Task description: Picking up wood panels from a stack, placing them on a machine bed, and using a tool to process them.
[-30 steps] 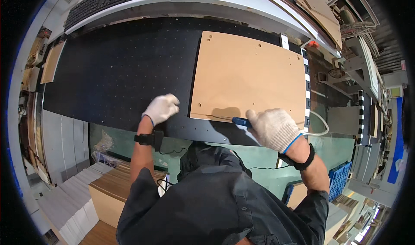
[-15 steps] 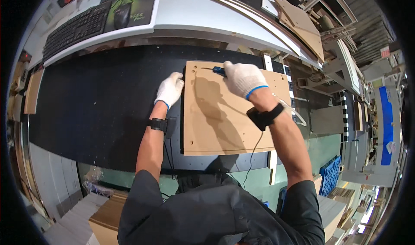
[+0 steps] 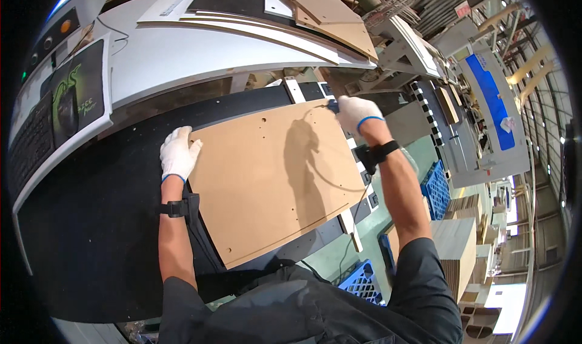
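A flat brown fibreboard panel (image 3: 273,174) with small drilled holes lies on the black work table (image 3: 91,222). My left hand (image 3: 177,153), in a white glove, rests flat on the panel's far left corner with fingers spread. My right hand (image 3: 354,113), also gloved, is closed around a small dark blue tool (image 3: 332,106) at the panel's far right corner. A thin cable runs from the tool back along the panel's right side. Both wrists wear black straps.
A grey machine surround (image 3: 200,47) curves behind the table, with a keyboard and dark mat (image 3: 66,101) at left. Cut boards (image 3: 327,16) are stacked behind. Blue crates (image 3: 433,189) and a board stack (image 3: 454,247) stand at right below the table.
The panel now lies nearer the table's middle. My right hand has travelled from the panel's near edge to its far right corner with the tool. My left hand came onto the panel's far left corner.
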A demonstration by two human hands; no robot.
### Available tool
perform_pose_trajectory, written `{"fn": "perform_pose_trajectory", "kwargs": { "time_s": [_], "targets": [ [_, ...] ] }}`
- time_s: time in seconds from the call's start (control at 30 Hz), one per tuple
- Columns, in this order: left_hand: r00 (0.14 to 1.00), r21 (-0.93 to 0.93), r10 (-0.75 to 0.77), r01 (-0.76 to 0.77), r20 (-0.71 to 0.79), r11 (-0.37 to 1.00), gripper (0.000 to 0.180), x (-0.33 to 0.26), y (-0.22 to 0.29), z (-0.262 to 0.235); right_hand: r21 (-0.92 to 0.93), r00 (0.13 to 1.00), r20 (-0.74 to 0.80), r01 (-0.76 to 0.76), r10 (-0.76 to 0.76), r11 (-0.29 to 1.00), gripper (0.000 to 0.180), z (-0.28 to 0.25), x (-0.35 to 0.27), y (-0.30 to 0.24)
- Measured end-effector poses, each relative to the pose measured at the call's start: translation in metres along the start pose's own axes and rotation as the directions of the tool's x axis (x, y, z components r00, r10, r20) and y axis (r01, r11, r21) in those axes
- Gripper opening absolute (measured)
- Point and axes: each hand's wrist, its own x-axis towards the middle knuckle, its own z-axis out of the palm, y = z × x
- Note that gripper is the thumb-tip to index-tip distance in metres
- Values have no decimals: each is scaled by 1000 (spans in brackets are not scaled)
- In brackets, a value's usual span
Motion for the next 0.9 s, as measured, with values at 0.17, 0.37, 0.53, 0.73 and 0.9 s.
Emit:
{"fn": "perform_pose_trajectory", "kwargs": {
  "time_s": [0.17,0.37,0.53,0.73,0.9],
  "targets": [
    [974,238,-52,-2,222,971,71,22,67,-2,17,997,-53,-58,59,998,26,6,-9,32],
    [934,222,-64,-17,351,975,72,41,82,4,70,997,-25,-77,79,995,34,23,-11,43],
    [957,180,17,-72,291,981,70,40,77,12,83,993,-39,-107,110,991,29,12,-64,50],
    [959,179,-9,-44,284,983,64,39,78,10,192,978,204,-80,40,978,31,-10,-180,35],
    [964,116,20,-52,267,992,59,40,76,7,49,917,369,-181,150,982,33,-11,-253,50]
  ]
}}
